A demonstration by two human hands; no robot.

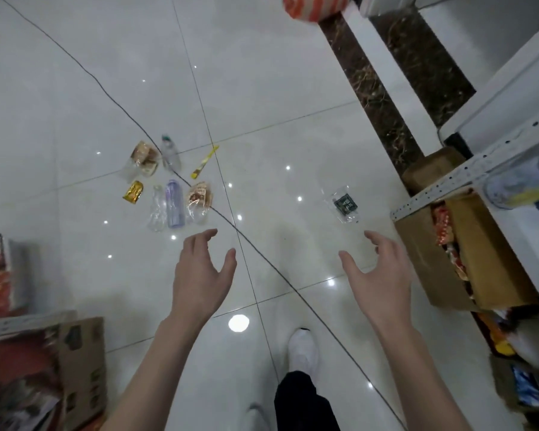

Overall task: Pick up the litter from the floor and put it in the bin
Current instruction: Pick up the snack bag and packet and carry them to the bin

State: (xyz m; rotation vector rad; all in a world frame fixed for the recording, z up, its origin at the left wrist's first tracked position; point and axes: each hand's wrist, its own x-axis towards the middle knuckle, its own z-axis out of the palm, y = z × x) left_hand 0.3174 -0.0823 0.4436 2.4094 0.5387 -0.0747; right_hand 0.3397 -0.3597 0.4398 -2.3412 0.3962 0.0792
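- The main scatter of litter lies ahead and to the left of my hands on the glossy white tiled floor (75,88). The nearest pieces are a purple-tinted clear plastic bottle (175,203), a crumpled clear plastic bottle (157,209) touching it on the left, and a clear snack wrapper with orange-brown print (199,197) just beside it on the right.
- The purple bottle's long axis runs almost straight away from me, with its cap at the far end.
- A thin black cable (262,253) crosses the floor between my hands and passes close by the snack wrapper.
- One piece lies apart from the rest: a small clear packet with a dark green sachet inside (345,204), ahead of my right side.
- My left hand (204,269) is the nearer one to the cluster. Its fingers are spread and gently curved, it holds nothing and it is off the floor.
- My right hand (378,269) is nearer the green packet. It is equally spread and empty and touches nothing.
- I judge the packet is the right hand's job and the bottles the left's.
- I cannot make out a bin. An orange-and-white striped object (315,6) sits at the top edge, but I cannot tell what it is.
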